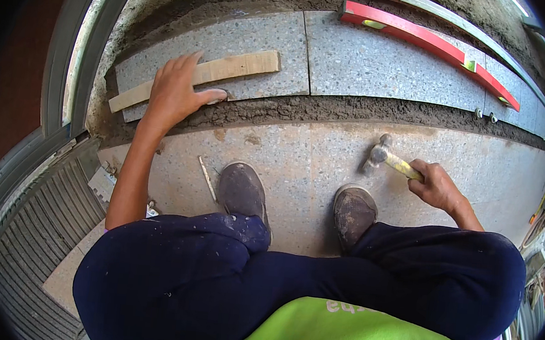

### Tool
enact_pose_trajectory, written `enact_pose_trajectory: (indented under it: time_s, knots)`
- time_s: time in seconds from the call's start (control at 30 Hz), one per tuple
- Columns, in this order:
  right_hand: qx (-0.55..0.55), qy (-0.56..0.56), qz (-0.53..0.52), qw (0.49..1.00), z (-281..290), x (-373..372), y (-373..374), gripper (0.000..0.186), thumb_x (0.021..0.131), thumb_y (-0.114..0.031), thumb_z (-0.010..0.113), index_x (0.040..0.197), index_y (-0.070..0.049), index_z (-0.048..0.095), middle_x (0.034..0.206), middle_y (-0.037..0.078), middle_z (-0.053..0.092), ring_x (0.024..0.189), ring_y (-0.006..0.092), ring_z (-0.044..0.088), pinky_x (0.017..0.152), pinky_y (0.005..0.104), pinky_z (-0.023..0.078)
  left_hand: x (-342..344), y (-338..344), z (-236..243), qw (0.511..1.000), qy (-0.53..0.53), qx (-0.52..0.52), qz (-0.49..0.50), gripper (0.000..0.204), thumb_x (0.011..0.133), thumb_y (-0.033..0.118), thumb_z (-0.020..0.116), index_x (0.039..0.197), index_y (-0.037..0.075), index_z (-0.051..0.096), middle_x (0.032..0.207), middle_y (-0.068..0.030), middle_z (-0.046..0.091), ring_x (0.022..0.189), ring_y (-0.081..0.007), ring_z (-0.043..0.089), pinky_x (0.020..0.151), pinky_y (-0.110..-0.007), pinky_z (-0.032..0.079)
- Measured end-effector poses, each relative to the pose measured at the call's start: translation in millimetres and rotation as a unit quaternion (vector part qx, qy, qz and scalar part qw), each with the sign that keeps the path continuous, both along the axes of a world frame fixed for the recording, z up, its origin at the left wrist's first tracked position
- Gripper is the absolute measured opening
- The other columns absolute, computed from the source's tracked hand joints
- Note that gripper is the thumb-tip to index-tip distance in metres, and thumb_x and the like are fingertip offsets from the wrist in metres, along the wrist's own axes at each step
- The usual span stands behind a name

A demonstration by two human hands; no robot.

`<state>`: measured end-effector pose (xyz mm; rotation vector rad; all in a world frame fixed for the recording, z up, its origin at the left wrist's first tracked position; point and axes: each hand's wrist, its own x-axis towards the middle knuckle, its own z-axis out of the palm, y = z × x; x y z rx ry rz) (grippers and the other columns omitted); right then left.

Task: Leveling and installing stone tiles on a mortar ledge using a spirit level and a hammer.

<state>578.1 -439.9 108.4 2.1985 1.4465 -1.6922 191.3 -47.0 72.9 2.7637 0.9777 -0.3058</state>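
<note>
My left hand [177, 90] lies across a pale wooden batten [242, 67], its fingers over the far side and its thumb out on the near side by the slab's edge. Under the batten is a grey speckled slab [261, 36]. My right hand [439, 186] is closed round the yellow handle of a hammer [379, 155]. The hammer's metal head is over the nearer paving [311, 173], to the right of my feet; whether it touches the paving I cannot tell.
A red spirit level [420, 37] lies on the right-hand slab [372, 62], with a long metal straightedge [447, 20] beyond it. Rough mortar [355, 109] fills the gap before the slabs. A thin stick [207, 177] lies by my left shoe. Ridged grey adhesive [41, 221] covers the left side.
</note>
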Motion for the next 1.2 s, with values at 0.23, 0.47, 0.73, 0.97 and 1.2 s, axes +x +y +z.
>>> enact_pose_trajectory:
  time_s: [0.23,0.47,0.73,0.97,1.2]
  knots:
    - [0.054,-0.008,-0.074,0.996,10.3,-17.1,48.5,0.024,0.084,-0.01,0.064,0.105,0.003,0.062,0.073,0.025,0.062,0.065,0.0389,0.064,0.064,0.0459,0.049,0.0,19.6,-8.1,0.997,-0.056,-0.061,-0.005,0.045,0.084,0.03,0.077,0.115,0.001,0.062,0.111,-0.0185,0.064,0.109,-0.0397,0.059,0.093,-0.048,0.045]
    - [0.283,-0.034,-0.027,0.958,-1.5,-50.1,101.8,0.024,0.09,-0.009,0.065,0.113,-0.002,0.06,0.078,0.02,0.063,0.066,0.0373,0.064,0.059,0.048,0.049,13.0,28.9,-14.0,0.998,-0.041,-0.044,-0.027,0.052,0.084,0.027,0.075,0.126,0.002,0.06,0.122,-0.0175,0.063,0.115,-0.0382,0.058,0.097,-0.047,0.045]
    - [0.468,-0.162,0.127,0.86,4.0,-96.6,189.4,0.031,0.091,-0.009,0.061,0.12,-0.001,0.054,0.078,0.008,0.056,0.062,0.0241,0.062,0.047,0.0379,0.05,5.4,39.5,-20.0,0.996,-0.046,-0.058,-0.057,0.054,0.08,0.021,0.079,0.126,0.002,0.06,0.125,-0.0165,0.062,0.117,-0.037,0.057,0.099,-0.046,0.045]
    - [0.491,-0.168,0.169,0.838,-5.8,-108.0,235.9,0.04,0.087,-0.011,0.063,0.124,0.003,0.053,0.08,0.009,0.058,0.067,0.023,0.065,0.049,0.0359,0.053,17.2,42.1,-12.4,0.991,-0.069,-0.1,-0.051,0.05,0.074,0.013,0.082,0.12,0.003,0.064,0.116,-0.0176,0.065,0.109,-0.0399,0.062,0.093,-0.047,0.049]
    - [0.457,-0.162,0.195,0.852,-17.4,-108.7,243.2,0.051,0.086,-0.01,0.064,0.133,0.005,0.052,0.08,0.009,0.059,0.067,0.0226,0.065,0.049,0.0349,0.053,12.2,50.6,-18.3,0.985,-0.104,-0.103,-0.087,0.055,0.068,0.008,0.084,0.119,0.001,0.063,0.117,-0.0176,0.064,0.109,-0.0402,0.061,0.093,-0.047,0.05]
